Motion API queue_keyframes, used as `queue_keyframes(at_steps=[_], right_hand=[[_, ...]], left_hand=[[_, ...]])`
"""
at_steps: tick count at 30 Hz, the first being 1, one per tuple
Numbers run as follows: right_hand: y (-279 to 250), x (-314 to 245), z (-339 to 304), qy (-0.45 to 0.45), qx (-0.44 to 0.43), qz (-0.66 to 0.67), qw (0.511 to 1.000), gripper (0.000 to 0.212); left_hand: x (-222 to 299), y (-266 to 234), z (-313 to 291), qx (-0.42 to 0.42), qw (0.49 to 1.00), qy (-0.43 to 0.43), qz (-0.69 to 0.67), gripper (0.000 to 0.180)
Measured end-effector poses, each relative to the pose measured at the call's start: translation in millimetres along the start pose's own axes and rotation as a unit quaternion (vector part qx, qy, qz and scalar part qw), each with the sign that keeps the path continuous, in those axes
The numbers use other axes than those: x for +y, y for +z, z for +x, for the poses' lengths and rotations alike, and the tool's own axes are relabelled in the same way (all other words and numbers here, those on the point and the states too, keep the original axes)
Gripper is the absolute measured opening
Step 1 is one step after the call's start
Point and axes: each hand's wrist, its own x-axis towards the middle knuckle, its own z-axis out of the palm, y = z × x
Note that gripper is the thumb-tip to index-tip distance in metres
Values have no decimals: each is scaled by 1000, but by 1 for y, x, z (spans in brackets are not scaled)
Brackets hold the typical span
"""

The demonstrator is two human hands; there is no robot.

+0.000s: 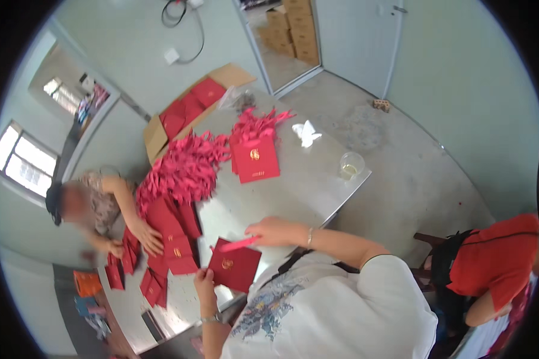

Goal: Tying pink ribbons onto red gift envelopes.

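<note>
My left hand [206, 289] is closed on the lower left edge of a dark red paper bag [238, 269] with a gold emblem, raised above the table's near side. Above the bag's top edge, my right hand [275, 231] pinches a bright pink ribbon [241, 243] stretched across it. Whether the ribbon is fixed to the bag, I cannot tell. Just left of my left hand lie several more red bags [176, 251]. Beyond them spreads a large heap of pink ribbons [185, 167]. A stack of red bags [257, 161] with ribbons lies farther back.
Across the metal table [293, 203], a co-worker's hand [147, 237] rests on the bags. A clear plastic cup [351, 166] stands near the right edge, a crumpled white tissue [306, 133] behind it. An open carton [157, 139] holds red bags. A person in red [491, 260] is at right.
</note>
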Motion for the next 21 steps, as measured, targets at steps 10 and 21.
queue_keyframes(at_steps=[10, 21], right_hand=[[-38, -12, -30, 79, 24, 511, 856, 32], [35, -64, 39, -73, 17, 254, 964, 15]], left_hand=[[-6, 29, 19, -3, 1000, -6, 6, 24], [32, 20, -5, -87, 992, -82, -32, 24]])
